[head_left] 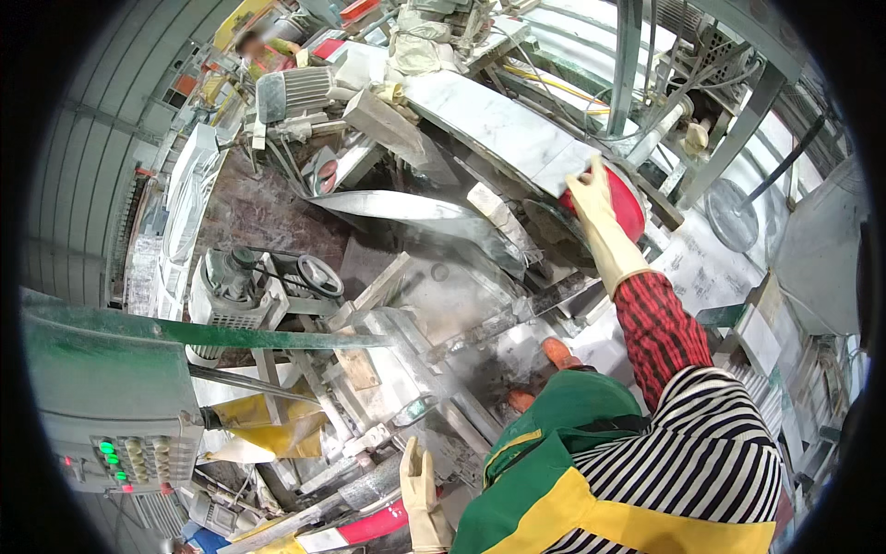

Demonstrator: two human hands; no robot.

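My right hand (593, 201), in a pale yellow rubber glove, reaches out to the end of a belt conveyor at the upper right. Its fingers are apart, and the fingertips touch the near end of a long white slab with grey veins (498, 115). Under that hand the red belt (628, 205) curves round the conveyor's end. Low in the view, my left hand (420, 494) wears the same kind of glove and is held up beside my green apron. Its fingers are stretched out and it holds nothing. Close to it runs another belt, red and white (377, 523).
A green control cabinet (111, 388) with lit buttons stands at the left. An electric motor (231, 277) and a pulley wheel (320, 275) sit among dusty metal frames. Grey steel posts (625, 65) rise beside the conveyor. Another person (268, 54) is far off at the upper left.
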